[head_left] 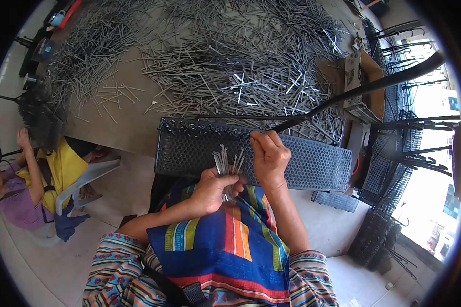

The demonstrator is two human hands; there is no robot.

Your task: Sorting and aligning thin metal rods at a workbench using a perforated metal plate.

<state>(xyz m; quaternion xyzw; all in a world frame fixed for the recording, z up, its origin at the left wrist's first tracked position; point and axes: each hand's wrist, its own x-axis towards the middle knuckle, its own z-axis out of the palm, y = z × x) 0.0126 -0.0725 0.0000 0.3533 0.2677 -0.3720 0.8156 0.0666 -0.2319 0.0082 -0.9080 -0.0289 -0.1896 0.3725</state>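
A bunch of thin metal rods (223,162) with small bent ends is in my left hand (211,192), with the thumb pressed across them. In front of me a long black perforated metal panel (312,159) lies slanted at the table's near edge. Along its far left edge runs a row of short dark rods (202,129), standing close together. Over this panel my right hand (272,156) is closed, its fingertips pinched near the right end of that row. Whatever those fingertips hold is too small or hidden to name.
A large heap of loose rods (210,66) covers much of the table (130,123). A thick black bar (374,86) rises from the panel toward the upper right, past a cardboard box (371,84). More black racks (386,174) stand at right. Another person (25,192) sits at left.
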